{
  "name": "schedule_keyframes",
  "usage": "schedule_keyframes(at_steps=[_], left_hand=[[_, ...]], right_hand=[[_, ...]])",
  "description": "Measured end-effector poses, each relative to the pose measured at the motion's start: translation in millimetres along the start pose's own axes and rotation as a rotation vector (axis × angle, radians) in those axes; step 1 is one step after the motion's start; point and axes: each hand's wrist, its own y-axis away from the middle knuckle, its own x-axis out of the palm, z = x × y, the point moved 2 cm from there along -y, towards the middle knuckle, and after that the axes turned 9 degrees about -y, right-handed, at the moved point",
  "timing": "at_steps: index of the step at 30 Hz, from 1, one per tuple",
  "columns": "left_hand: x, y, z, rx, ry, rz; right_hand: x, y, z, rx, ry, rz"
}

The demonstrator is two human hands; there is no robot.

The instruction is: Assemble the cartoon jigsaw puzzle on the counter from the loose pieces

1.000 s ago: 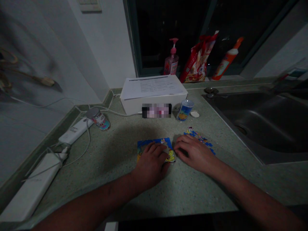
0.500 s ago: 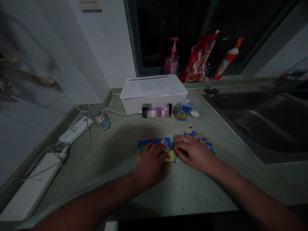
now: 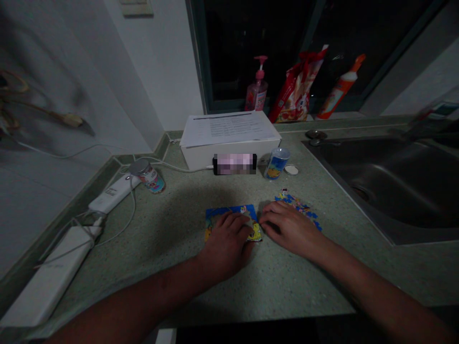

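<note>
Two bare hands, yours, rest palm down on a speckled grey-green countertop (image 3: 179, 229) in dim light. Largest on your right is a steel sink (image 3: 405, 181) set into the counter. At the back, against the dark window, stands a white box (image 3: 229, 149) with a printed sheet on its top. Along the left wall lie a white power strip (image 3: 113, 193) and, nearer you, a bigger white block (image 3: 46, 282), with cables between them. Your left hand (image 3: 225, 243) lies flat on a small square jigsaw puzzle (image 3: 216, 216) with a blue border, at the centre of the counter. Its fingers are slightly spread and press on the picture, covering most of it. Your right hand (image 3: 292, 229) sits just beside the puzzle's right edge, fingers close together and lightly bent, tips on the counter. Whether they cover a piece is hidden. Behind that hand, partly under it, lies a scatter of loose pieces (image 3: 304, 211). A small printed tin (image 3: 147, 176) lies tilted near the power strip. An open tin (image 3: 276, 163) stands by the box, its round lid (image 3: 291, 169) just beside it.
</note>
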Motion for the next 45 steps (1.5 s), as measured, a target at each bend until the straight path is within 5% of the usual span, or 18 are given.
schedule_keyframes(at_steps=[35, 40, 43, 45], left_hand=[[-12.0, -2, 3, -0.016, 0.049, -0.060], [-39.5, -7, 35, -0.194, 0.035, -0.059], [-61.6, -6, 71, -0.443, 0.085, -0.047], [-70.9, -1, 94, -0.611, 0.144, 0.061]], right_hand=[[-4, 0, 5, -0.042, -0.066, -0.037], [-3, -1, 0, -0.009, -0.030, -0.101], [-3, -1, -4, 0.009, -0.001, -0.131], [-2, -1, -4, 0.009, 0.001, -0.126]])
